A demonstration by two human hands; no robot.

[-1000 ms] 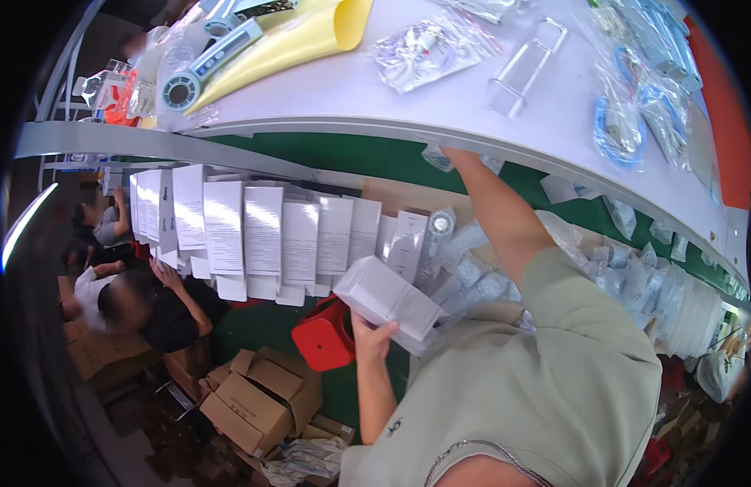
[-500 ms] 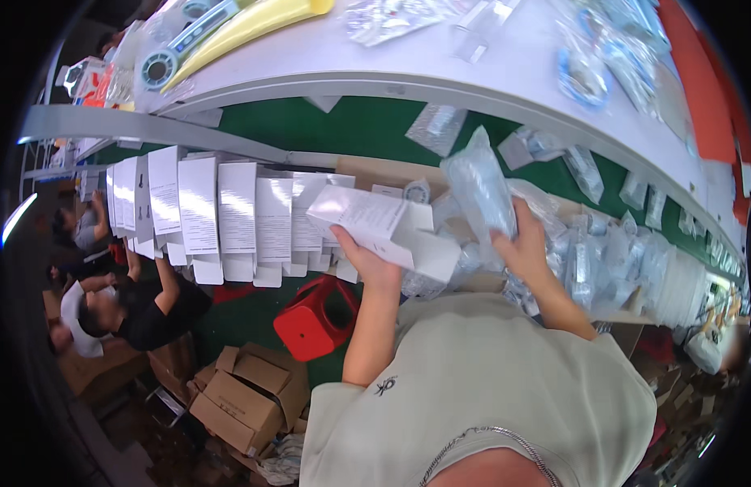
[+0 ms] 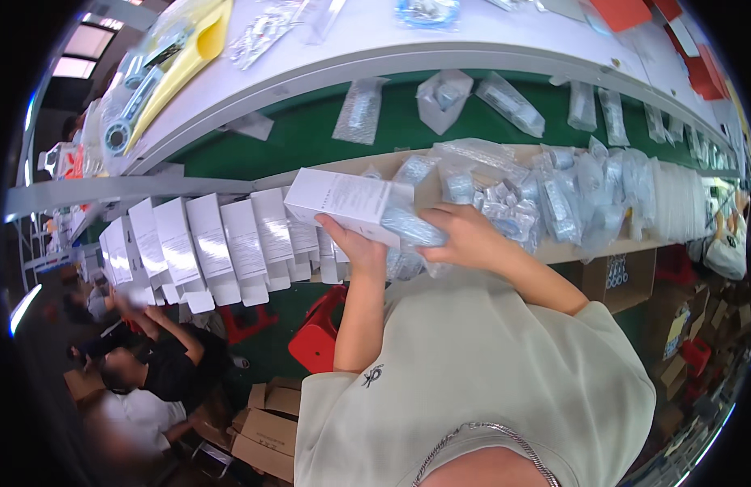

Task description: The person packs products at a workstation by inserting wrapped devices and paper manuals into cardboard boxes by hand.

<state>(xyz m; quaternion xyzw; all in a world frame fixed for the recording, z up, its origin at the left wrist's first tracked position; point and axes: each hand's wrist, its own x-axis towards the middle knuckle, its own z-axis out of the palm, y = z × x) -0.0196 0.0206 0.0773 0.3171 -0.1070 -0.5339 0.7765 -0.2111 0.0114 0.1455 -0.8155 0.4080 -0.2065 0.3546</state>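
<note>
Left hand (image 3: pixel 355 243) gripping a white carton (image 3: pixel 347 203), right hand (image 3: pixel 465 235) pressing a clear plastic packet (image 3: pixel 412 227) into its open end

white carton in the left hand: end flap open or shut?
Open. The white carton lies sideways in the left hand, and the right hand pushes a clear bagged part into its open right end.

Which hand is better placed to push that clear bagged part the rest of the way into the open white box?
Right, most likely. The right hand already grips the clear bagged part at the open end of the white box, while the left hand is wrapped under the box, holding it up.
</note>
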